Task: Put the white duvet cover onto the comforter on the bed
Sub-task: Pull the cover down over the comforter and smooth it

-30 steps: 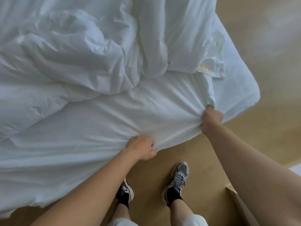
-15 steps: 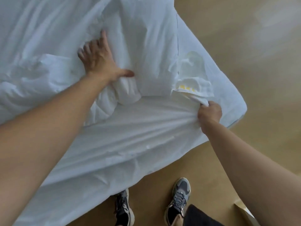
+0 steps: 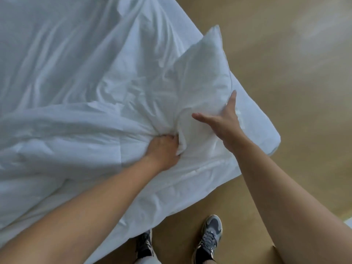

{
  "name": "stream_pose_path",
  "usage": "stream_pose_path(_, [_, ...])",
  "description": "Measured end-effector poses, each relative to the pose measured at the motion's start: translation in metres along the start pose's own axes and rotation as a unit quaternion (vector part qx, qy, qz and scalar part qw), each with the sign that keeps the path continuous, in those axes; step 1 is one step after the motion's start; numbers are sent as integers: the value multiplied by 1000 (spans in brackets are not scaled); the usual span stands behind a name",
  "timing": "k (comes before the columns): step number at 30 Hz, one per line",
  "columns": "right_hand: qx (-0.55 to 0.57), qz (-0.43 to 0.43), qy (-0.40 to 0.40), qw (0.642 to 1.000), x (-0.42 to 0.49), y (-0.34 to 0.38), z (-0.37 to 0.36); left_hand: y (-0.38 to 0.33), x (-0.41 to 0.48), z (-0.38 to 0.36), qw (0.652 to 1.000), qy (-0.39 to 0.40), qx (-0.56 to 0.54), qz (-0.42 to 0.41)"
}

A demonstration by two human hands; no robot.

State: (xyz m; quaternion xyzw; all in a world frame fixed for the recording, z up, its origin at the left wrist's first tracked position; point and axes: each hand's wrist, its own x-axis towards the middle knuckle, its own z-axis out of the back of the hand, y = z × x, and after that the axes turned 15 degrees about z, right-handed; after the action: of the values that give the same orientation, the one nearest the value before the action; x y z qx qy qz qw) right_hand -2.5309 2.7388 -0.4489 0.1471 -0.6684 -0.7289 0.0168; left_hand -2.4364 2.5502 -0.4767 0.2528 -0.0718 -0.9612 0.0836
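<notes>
L hand [image 3: 163,151] fists bunched white duvet cover [image 3: 118,103]; R hand [image 3: 222,121] spread open against raised corner.

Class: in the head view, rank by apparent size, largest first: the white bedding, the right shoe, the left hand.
1. white bedding
2-3. left hand and right shoe: look alike; the hand is nearer the camera, so unranked.

The white duvet cover [image 3: 76,77] lies rumpled across the bed, a puffy comforter [image 3: 205,73] corner raised inside it.
</notes>
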Motion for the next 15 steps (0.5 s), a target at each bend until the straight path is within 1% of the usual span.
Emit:
stream_pose_path(1, [-25, 8, 11, 1000, -5, -1, -4, 5, -17, 2, 998, 40, -2, -41])
stream_pose_path(2, [-78, 34, 25, 996, -15, -7, -9, 15, -32, 9, 995, 43, -21, -87])
stream_pose_path(3, [-166, 83, 36, 982, -34, -18, -14, 30, -45, 19, 991, -3, -49, -124])
stream_pose_path(4, [-258, 152, 49, 953, -57, -34, -16, 51, -51, 30, 984, -99, -66, -135])
stream_pose_path(5, [-331, 238, 76, 910, -83, -52, -14, 76, -52, 43, 974, -188, -69, -108])
stream_pose_path(6, [-384, 312, 122, 860, -108, -70, -11, 105, -48, 56, 968, -239, -61, -46])
stream_pose_path(7, [-425, 347, 189, 814, -128, -84, -7, 138, -41, 67, 973, -224, -39, 30])
stream_pose_path(8, [-458, 364, 251, 771, -143, -94, -3, 171, -34, 74, 983, -152, -14, 104])
stream_pose_path(9, [-491, 366, 305, 730, -153, -98, 0, 198, -27, 76, 985, -56, 16, 161])
stream_pose_path(10, [-510, 371, 335, 700, -157, -100, 3, 217, -19, 74, 980, 42, 39, 193])
stream_pose_path(11, [-528, 359, 361, 679, -156, -96, 4, 225, -12, 68, 971, 121, 49, 198])
stream_pose_path(12, [-542, 349, 380, 663, -152, -89, 3, 224, -7, 57, 966, 176, 46, 186])
stream_pose_path(13, [-557, 321, 415, 644, -147, -80, 1, 218, -4, 42, 963, 206, 35, 172])
stream_pose_path(14, [-570, 262, 462, 627, -144, -68, -1, 211, -3, 23, 964, 210, 28, 159])
stream_pose_path(15, [-588, 148, 525, 598, -139, -52, -2, 202, -3, 4, 969, 196, 31, 149])
